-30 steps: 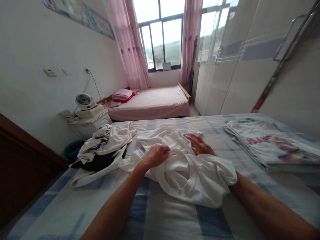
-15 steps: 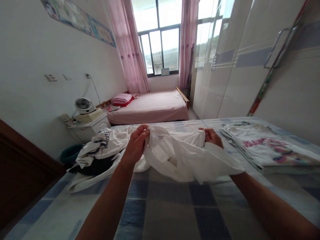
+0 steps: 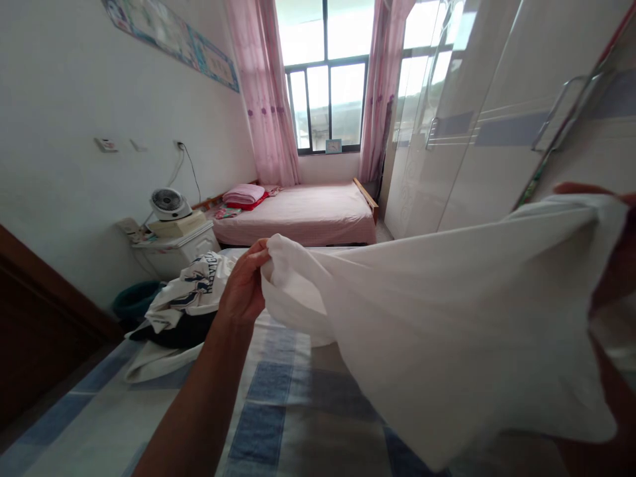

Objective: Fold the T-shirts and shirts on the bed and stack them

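A white T-shirt [image 3: 447, 318] is stretched sideways above the bed, its lower part hanging in loose folds. My left hand [image 3: 244, 281] is closed on one end of it, fingers pinching the bunched cloth. At the far right, my right hand [image 3: 619, 255] grips the other end; the fabric covers much of it, though some fingers show along the top edge. Left of my left forearm lies a heap of clothes, with a white printed shirt [image 3: 191, 295] over a black garment [image 3: 173, 330].
A blue-and-white checked sheet [image 3: 261, 404] covers the bed in front of me. Beyond stands a pink bed [image 3: 308, 212]. A small fan [image 3: 169, 202] sits on a white bedside cabinet [image 3: 191, 245], near a green bin [image 3: 134, 299]. Wardrobes [image 3: 477, 132] line the right side.
My right hand has moved far right and up, pulling the T-shirt out wide. My left hand has shifted slightly left, still holding its end. The shirt now blocks the folded stack on the right.
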`<move>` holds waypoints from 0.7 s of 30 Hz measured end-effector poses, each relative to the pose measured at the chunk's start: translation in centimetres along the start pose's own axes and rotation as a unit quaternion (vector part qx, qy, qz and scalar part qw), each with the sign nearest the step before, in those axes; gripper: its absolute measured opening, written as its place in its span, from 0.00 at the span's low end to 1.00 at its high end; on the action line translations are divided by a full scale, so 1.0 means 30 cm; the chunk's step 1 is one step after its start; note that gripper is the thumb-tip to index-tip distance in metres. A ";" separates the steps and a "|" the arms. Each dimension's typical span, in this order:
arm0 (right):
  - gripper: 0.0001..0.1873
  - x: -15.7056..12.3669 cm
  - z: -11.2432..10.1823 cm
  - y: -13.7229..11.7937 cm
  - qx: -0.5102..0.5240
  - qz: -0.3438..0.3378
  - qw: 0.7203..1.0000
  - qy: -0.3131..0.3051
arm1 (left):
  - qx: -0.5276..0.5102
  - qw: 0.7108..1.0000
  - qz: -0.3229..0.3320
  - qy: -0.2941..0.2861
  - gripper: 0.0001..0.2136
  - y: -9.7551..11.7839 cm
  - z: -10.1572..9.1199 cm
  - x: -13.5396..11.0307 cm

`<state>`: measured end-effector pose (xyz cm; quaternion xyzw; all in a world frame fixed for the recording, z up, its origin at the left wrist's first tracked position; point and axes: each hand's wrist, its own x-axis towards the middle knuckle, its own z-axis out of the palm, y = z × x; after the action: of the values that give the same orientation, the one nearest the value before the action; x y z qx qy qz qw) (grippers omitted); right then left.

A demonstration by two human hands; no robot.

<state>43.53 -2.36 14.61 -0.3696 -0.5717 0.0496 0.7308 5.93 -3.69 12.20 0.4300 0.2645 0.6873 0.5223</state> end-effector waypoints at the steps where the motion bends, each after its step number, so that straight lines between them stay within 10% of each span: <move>1: 0.10 0.021 0.026 0.016 0.001 -0.012 1.000 0.019 | -0.006 1.000 -0.001 0.018 0.07 -0.009 -0.004 0.012; 4: 0.07 0.074 0.165 0.111 -0.017 -0.013 0.999 0.043 | 0.011 0.995 0.005 0.103 0.09 -0.055 -0.047 0.065; 9: 0.22 0.013 0.381 0.332 -0.101 0.107 0.974 -0.171 | 0.163 0.933 0.050 0.316 0.08 -0.148 -0.209 0.140; 12: 0.26 -0.136 0.379 0.416 -0.203 0.131 0.919 -0.311 | 0.300 0.893 0.065 0.330 0.11 -0.186 -0.296 0.150; 17: 0.32 -0.361 0.202 0.457 -0.308 0.156 0.843 -0.412 | 0.513 0.857 -0.051 -0.006 0.15 -0.255 -0.281 0.099; 21: 0.41 -0.381 0.075 0.451 -0.342 0.172 0.755 -0.532 | 0.613 0.739 -0.088 -0.266 0.31 -0.322 -0.201 0.035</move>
<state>42.39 2.85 -2.45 -0.6007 -0.7742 0.1641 0.1129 5.34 0.86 1.71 0.7973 0.5157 0.1850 0.2532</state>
